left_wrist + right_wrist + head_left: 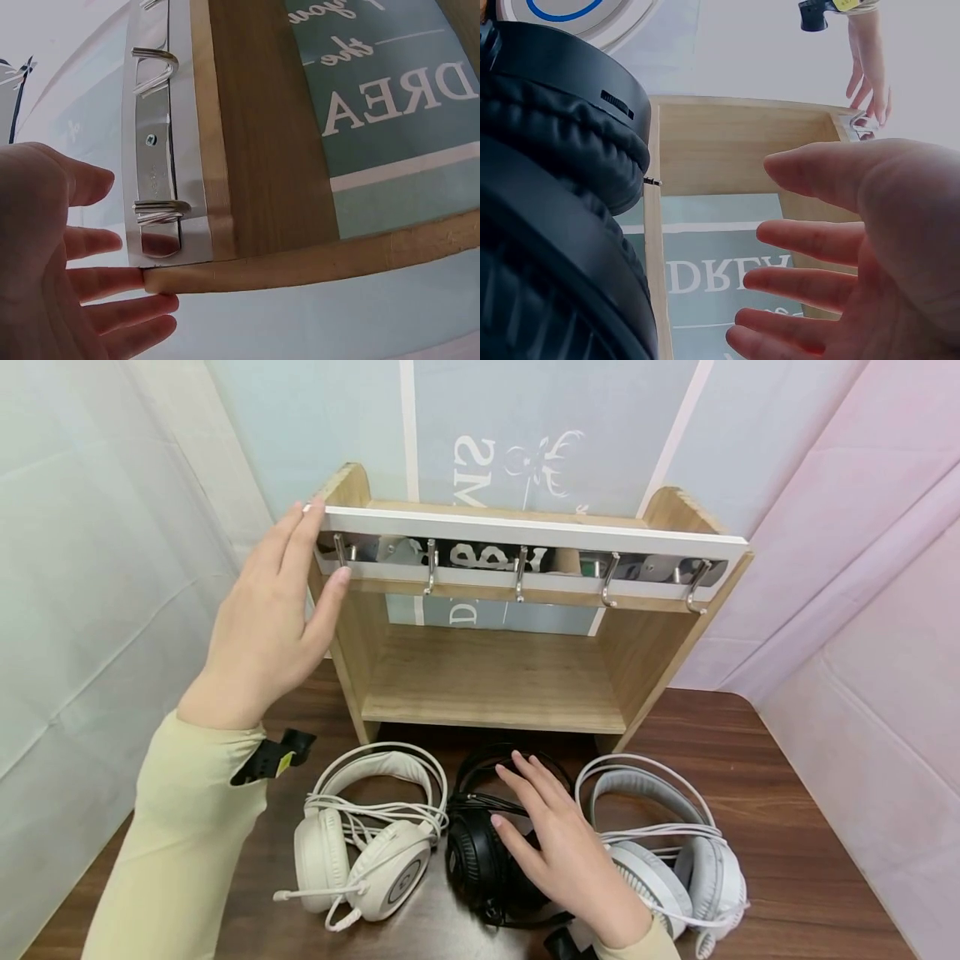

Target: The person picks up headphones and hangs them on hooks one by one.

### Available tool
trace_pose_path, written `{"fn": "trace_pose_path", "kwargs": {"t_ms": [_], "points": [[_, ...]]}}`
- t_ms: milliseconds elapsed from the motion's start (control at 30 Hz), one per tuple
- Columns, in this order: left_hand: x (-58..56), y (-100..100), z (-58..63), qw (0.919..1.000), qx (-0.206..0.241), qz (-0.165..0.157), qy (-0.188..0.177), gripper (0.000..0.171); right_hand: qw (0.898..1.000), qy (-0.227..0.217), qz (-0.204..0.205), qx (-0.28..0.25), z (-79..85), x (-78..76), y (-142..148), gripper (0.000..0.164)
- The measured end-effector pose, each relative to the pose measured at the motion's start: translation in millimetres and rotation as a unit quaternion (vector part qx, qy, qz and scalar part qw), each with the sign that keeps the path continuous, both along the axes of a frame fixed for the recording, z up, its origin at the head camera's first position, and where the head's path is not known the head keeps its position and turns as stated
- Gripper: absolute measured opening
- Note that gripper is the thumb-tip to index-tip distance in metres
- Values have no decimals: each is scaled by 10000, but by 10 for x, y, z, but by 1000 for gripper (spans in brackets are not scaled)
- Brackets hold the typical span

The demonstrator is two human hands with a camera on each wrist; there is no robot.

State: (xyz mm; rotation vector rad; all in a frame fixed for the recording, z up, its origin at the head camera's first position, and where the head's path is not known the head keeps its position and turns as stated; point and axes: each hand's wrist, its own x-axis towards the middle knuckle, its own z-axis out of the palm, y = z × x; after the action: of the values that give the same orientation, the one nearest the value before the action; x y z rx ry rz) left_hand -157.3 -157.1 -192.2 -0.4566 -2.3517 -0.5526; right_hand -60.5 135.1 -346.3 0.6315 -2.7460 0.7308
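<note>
With fairly straight fingers, my left hand (258,627) touches the left end of a white hook rail (540,527) along the upper front of a wooden rack (495,685). Bare metal hooks (521,578) stick out from the rail; in the left wrist view the fingertips (154,304) are right at the rack's corner. My right hand (566,852) is over black headphones (468,860) on the table, fingers spread and nothing in them. The right wrist view shows the black ear cups (570,120) a gap away from the hand.
White headphones with a boom microphone (390,868) lie left of the black pair, their cable bundled. Another white pair (716,877) lies to the right, partly behind my right hand. The dark wood table (787,827) is enclosed by hanging cloth (847,610).
</note>
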Motion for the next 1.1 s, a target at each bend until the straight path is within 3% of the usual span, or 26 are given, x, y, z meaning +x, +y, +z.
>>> {"fn": "trace_pose_path", "kwargs": {"t_ms": [267, 433, 700, 1100], "points": [[-48, -29, 72, 9996, 140, -247, -41, 56, 9999, 152, 49, -12, -16, 15, -2, 50], [-79, -47, 112, 9998, 37, -184, -97, 54, 9994, 322, 134, -16, -8, 15, -12, 50], [-157, -86, 161, 9976, -258, -209, -603, 55, 9994, 295, 162, 38, -12, 53, -32, 50], [-305, -123, 224, 9934, -181, -384, -1064, 53, 9985, 369, 407, 85, -23, 85, -123, 50]]}}
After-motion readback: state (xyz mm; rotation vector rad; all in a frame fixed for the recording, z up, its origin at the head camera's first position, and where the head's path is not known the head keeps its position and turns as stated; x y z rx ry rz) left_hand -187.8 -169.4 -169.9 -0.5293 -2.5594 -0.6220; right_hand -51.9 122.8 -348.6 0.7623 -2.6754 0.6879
